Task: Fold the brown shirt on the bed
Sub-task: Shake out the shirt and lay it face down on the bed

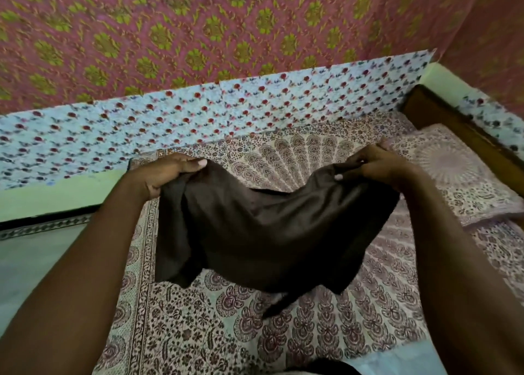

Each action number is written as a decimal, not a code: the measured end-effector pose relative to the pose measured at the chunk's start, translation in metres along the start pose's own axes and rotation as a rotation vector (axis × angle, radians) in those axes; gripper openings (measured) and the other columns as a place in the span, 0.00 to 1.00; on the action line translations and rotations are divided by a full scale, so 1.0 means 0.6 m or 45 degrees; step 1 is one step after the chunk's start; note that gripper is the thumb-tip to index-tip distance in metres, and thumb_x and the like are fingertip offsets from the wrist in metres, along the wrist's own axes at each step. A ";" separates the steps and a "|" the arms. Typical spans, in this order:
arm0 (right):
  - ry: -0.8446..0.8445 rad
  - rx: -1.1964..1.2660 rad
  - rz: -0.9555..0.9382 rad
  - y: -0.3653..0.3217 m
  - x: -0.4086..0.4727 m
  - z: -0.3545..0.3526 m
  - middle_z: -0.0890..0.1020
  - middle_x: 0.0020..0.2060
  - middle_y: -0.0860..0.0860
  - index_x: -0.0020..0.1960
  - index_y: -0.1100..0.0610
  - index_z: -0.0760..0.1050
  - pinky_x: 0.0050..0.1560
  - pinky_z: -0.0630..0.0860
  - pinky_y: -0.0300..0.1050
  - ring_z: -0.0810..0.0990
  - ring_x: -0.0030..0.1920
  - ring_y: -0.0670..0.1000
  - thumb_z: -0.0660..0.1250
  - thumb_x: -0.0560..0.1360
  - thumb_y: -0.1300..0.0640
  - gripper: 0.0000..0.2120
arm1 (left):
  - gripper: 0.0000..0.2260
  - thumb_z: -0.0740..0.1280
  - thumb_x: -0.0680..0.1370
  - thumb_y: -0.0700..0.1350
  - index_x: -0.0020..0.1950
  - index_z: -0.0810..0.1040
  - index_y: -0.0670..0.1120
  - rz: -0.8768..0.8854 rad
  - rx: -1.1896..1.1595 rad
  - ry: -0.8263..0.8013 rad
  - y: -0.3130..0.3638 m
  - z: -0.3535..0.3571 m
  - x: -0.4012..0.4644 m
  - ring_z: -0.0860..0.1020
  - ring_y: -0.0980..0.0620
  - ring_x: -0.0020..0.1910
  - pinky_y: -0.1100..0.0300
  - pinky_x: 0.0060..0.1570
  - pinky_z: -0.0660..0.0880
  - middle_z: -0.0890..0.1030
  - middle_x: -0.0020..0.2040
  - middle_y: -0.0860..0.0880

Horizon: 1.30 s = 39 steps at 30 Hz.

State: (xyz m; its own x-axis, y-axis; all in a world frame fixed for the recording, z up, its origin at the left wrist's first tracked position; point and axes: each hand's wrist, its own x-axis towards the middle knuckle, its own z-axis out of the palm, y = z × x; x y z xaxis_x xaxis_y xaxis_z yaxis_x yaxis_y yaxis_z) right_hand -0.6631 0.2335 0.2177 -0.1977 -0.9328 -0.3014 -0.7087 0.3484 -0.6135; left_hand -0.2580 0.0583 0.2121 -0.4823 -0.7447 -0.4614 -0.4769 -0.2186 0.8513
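1. Both hands hold the brown shirt (263, 233) up over the bed (198, 332): the left hand (167, 173) grips one top corner, the right hand (374, 165) pinches the other.
2. The shirt sags between them and hides the printed bedsheet's middle.
3. A pillow (459, 176) lies at the right.
4. A floral panel (198, 119) lines the far side.

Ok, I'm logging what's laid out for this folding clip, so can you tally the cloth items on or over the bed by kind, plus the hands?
Brown shirt, held up over the bed: 1
Patterned bedsheet: 1
Pillow in matching print: 1
Hands gripping the shirt: 2, left hand and right hand
Total: 5
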 end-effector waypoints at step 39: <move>0.314 -0.281 0.706 0.592 0.704 0.587 0.57 0.76 0.68 0.80 0.58 0.53 0.66 0.66 0.70 0.60 0.72 0.70 0.61 0.79 0.34 0.41 | 0.30 0.64 0.80 0.60 0.78 0.63 0.51 -0.215 1.036 0.451 -0.622 0.402 0.782 0.59 0.43 0.79 0.38 0.70 0.64 0.56 0.82 0.50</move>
State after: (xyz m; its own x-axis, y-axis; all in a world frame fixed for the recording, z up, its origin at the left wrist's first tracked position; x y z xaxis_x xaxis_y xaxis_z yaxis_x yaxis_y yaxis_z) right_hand -0.7599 -0.0044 -0.3846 -0.7060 -0.6225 -0.3378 -0.5737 0.7823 -0.2425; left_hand -0.4837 -0.0575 -0.3827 -0.1684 -0.9230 -0.3459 -0.9582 0.0709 0.2772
